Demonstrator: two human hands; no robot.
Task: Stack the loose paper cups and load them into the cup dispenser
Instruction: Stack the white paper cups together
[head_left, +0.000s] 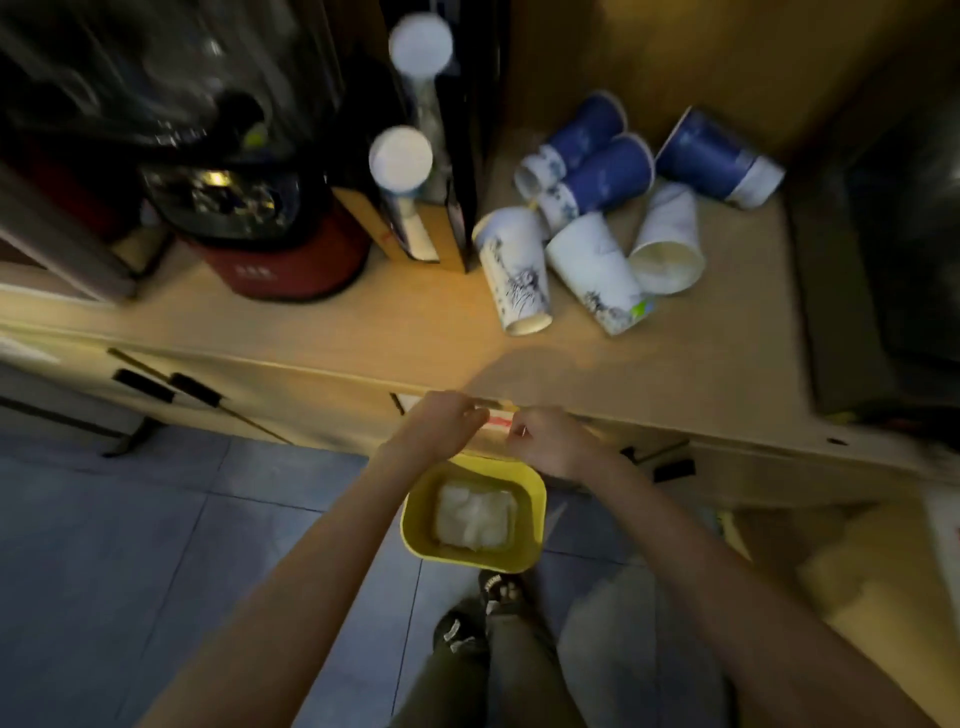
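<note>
Several loose paper cups lie tipped over on the wooden counter (363, 322) at the back right: white ones with ink drawings (514, 270) (597, 273) (667, 244) and blue ones (602, 174) (719, 158). Two upright tube cup dispensers with white round tops (401, 158) (421, 44) stand left of the cups. My left hand (441, 423) and my right hand (545, 441) are close together at the counter's front edge, fingers curled on a small white and red paper piece (498, 421) between them. Both are well short of the cups.
A yellow bin (415, 525) lined with a white bag stands on the tiled floor below my hands. A red and black appliance (280, 260) sits at the counter's left. A dark appliance (883, 260) stands at the right. Cabinet doors with black handles (166, 387) run under the counter.
</note>
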